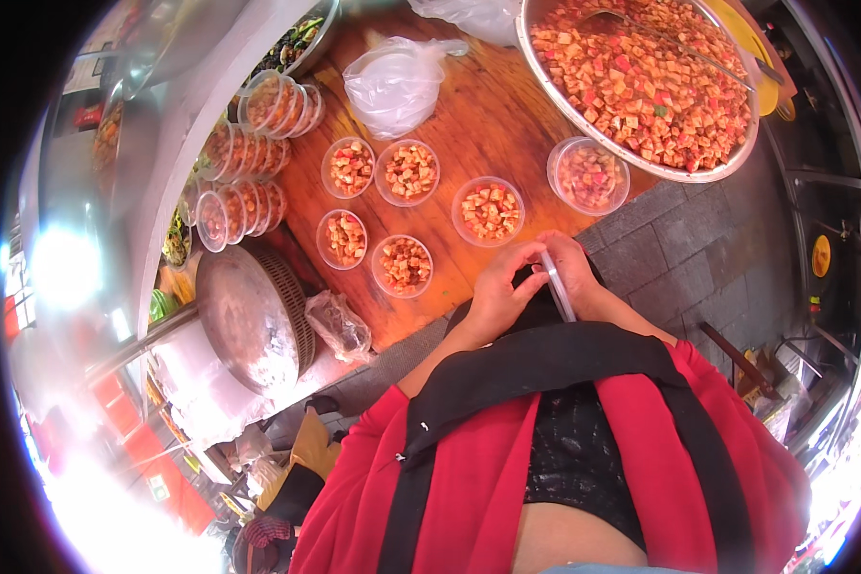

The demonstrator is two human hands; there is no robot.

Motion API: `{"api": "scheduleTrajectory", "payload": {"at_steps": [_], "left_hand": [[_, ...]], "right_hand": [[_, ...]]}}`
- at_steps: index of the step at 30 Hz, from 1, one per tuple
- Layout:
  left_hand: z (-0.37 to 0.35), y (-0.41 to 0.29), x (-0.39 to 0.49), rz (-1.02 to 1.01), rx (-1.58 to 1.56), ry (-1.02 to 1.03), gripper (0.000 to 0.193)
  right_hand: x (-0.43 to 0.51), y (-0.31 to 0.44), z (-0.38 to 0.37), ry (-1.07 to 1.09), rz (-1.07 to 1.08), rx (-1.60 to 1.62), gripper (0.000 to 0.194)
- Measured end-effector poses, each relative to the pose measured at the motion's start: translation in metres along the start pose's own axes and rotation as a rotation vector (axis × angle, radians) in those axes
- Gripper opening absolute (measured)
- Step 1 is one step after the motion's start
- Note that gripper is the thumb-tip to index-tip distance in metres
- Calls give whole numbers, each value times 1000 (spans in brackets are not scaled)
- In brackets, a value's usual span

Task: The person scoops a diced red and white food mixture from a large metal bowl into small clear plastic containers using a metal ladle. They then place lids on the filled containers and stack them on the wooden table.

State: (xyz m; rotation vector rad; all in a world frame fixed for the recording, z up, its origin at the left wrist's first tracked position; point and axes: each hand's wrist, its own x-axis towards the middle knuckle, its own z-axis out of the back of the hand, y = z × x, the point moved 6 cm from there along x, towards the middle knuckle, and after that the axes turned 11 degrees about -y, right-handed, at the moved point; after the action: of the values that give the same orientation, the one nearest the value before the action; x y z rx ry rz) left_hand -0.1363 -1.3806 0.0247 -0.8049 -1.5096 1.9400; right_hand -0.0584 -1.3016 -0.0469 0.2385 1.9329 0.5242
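Note:
Both my hands meet at the table's near edge, in front of my body. Between them is a stack of thin clear plastic lids (558, 285), seen edge-on. My left hand (499, 287) has its thumb and fingers at the top of the stack, and my right hand (570, 265) holds it from the other side. Just beyond, an uncovered plastic cup of diced tofu in red sauce (488, 212) stands on the wooden table (473, 136). Several more open cups (402, 265) stand to the left. A lidded cup (590, 176) is at the right, beside the large metal bowl.
A large metal bowl of diced tofu (646, 86) with a ladle fills the far right. Stacked filled cups (240, 212) line the left, near a round metal lid (247, 319). A tied plastic bag (394, 86) lies at the back, a crumpled one (339, 326) at the near left corner.

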Motion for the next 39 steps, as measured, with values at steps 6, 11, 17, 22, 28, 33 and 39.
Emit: {"api": "scheduleTrajectory", "payload": {"at_steps": [6, 11, 17, 22, 28, 33, 39], "left_hand": [[2, 3, 2, 94, -93, -56, 25], [28, 22, 6, 124, 40, -77, 12], [81, 53, 53, 154, 304, -274, 12], [78, 61, 87, 73, 471, -313, 14], [85, 76, 94, 40, 875, -322, 22], [37, 45, 79, -491, 1154, -107, 54], [14, 45, 77, -402, 1059, 14, 71]], "right_hand": [[2, 1, -1, 65, 4, -34, 10], [22, -9, 13, 17, -224, 101, 9], [43, -14, 31, 6, -239, -115, 17], [67, -8, 7, -18, 318, -678, 38], [75, 3, -1, -63, 514, -1043, 39], [82, -4, 4, 15, 347, -800, 40], [95, -6, 20, 19, 217, -945, 44]]}}
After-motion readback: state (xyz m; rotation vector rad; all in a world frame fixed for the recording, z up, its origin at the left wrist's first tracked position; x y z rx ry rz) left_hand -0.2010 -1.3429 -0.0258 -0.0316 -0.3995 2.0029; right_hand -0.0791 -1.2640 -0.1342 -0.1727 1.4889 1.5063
